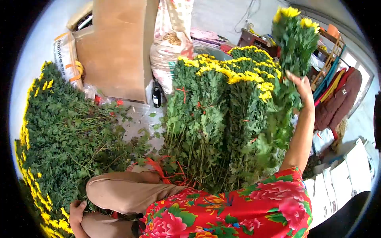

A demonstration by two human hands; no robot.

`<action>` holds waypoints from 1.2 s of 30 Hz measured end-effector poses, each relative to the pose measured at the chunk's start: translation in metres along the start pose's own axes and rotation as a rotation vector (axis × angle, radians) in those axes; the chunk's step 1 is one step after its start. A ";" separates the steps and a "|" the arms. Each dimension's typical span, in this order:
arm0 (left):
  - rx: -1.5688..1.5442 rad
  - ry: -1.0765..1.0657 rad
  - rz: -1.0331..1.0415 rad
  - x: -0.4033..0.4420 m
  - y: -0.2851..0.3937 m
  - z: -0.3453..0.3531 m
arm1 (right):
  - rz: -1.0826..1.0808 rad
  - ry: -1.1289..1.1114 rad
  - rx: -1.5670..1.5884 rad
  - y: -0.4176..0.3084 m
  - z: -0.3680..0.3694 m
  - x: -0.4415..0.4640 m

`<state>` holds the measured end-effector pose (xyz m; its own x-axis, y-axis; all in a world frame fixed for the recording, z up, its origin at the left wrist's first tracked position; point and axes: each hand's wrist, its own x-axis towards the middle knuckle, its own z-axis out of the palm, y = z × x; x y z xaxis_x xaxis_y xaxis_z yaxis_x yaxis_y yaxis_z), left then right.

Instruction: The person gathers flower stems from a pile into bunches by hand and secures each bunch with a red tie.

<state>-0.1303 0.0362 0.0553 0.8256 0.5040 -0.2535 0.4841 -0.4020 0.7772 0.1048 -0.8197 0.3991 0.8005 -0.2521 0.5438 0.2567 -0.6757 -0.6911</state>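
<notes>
My right hand (300, 86), at the end of my outstretched arm, is closed around a bunch of yellow flowers (297, 43) that stands upright at the upper right. Beside it, upright bundles of yellow flowers (204, 87) with green leaves stand close together, some tied with red string. My left hand (77, 210) is at the lower left beside my knee, near the edge of a large heap of leafy yellow flowers (67, 119); its fingers are curled and partly hidden, so what it may hold is unclear. Red strings (160, 170) lie in front of my legs.
A dark bottle (156, 95) stands on the floor by a filled sack (170, 47). Behind are a brown board (119, 47) and a printed white bag (68, 57). Jackets (341, 97) hang at the right, above a white striped item (337, 182).
</notes>
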 end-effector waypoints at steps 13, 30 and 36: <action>0.088 -0.345 -0.191 -0.030 0.004 -0.035 | 0.443 0.324 -0.851 0.305 -0.064 -0.077; 0.367 -0.199 -0.182 -0.106 0.069 -0.021 | 0.289 0.257 -1.315 0.390 0.071 -0.017; 0.278 -0.089 -0.147 -0.146 0.113 -0.006 | -0.282 0.202 -0.661 0.239 0.242 0.064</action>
<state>-0.1973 -0.0783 0.1838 0.7570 0.5086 -0.4102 0.6506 -0.5292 0.5446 0.3479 -0.8299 0.1534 0.6212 -0.0872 0.7788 0.0072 -0.9931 -0.1170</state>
